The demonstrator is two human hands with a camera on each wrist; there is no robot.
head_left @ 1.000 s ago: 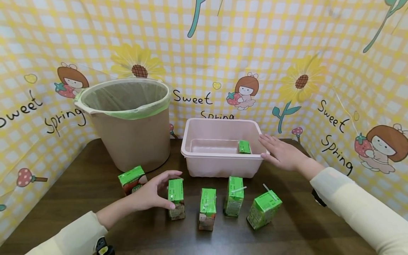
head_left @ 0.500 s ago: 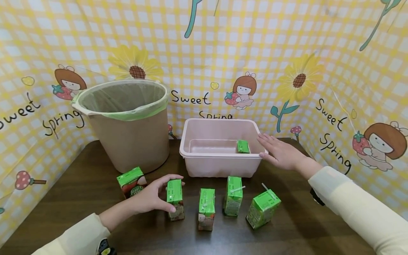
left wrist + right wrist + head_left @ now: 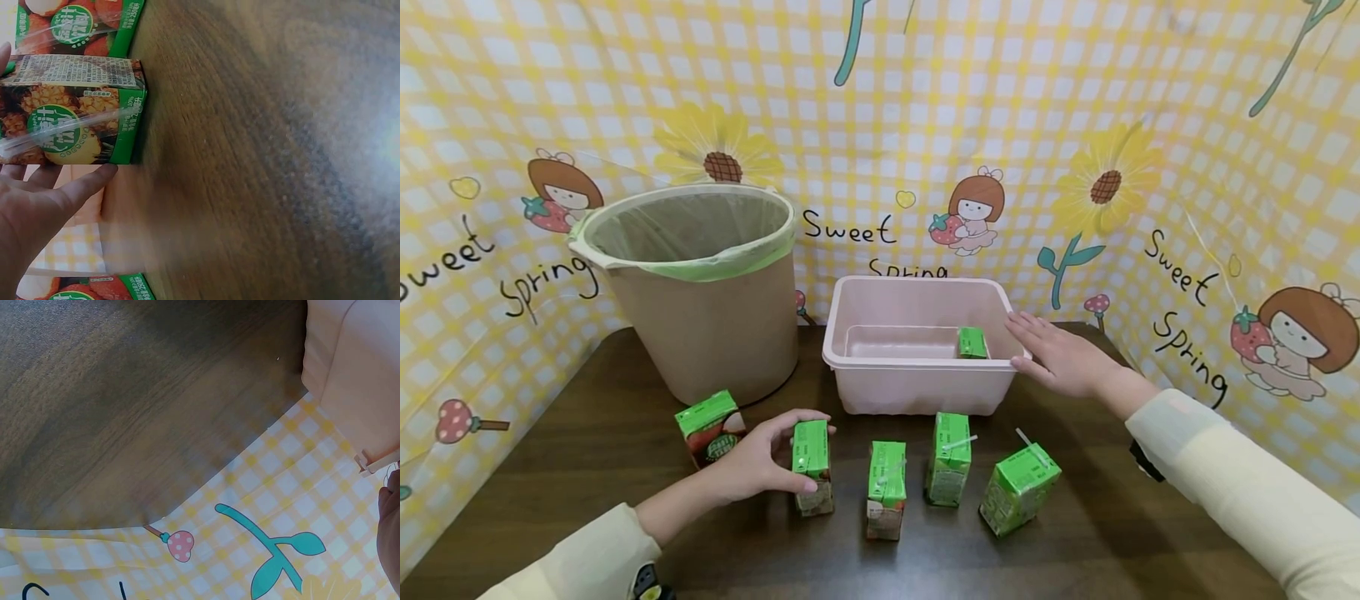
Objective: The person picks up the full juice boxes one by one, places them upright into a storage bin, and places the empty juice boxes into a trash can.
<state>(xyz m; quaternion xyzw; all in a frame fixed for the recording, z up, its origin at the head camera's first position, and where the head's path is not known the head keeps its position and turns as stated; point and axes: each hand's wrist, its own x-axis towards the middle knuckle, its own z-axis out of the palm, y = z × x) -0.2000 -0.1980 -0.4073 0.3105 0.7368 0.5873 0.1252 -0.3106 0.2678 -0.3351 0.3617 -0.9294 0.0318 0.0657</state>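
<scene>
My left hand (image 3: 752, 462) grips a small juice box (image 3: 812, 446) with a green top, its thumb at the near side and fingers behind. In the left wrist view, this juice box (image 3: 69, 122) has pineapples printed on it and a wrapped straw along its side; fingers of the left hand (image 3: 37, 212) lie along the opposite face. My right hand (image 3: 1063, 360), fingers straight, rests against the right rim of a pink plastic basin (image 3: 917, 390). One green-topped juice box (image 3: 972, 342) is inside the basin at its right end. Only a dark edge of the right hand (image 3: 389, 525) shows in the right wrist view.
Right of the held box stand a red-fronted juice box (image 3: 887, 492) and two green ones, a left one (image 3: 950, 475) and a tilted one (image 3: 1021, 492), with straws on top. A strawberry juice box (image 3: 709, 427) stands behind my left wrist. A lined brown bin (image 3: 715, 333) stands back left.
My left hand has closed from a loose reach around the juice box to a grip on it. The right hand stays at the basin's rim.
</scene>
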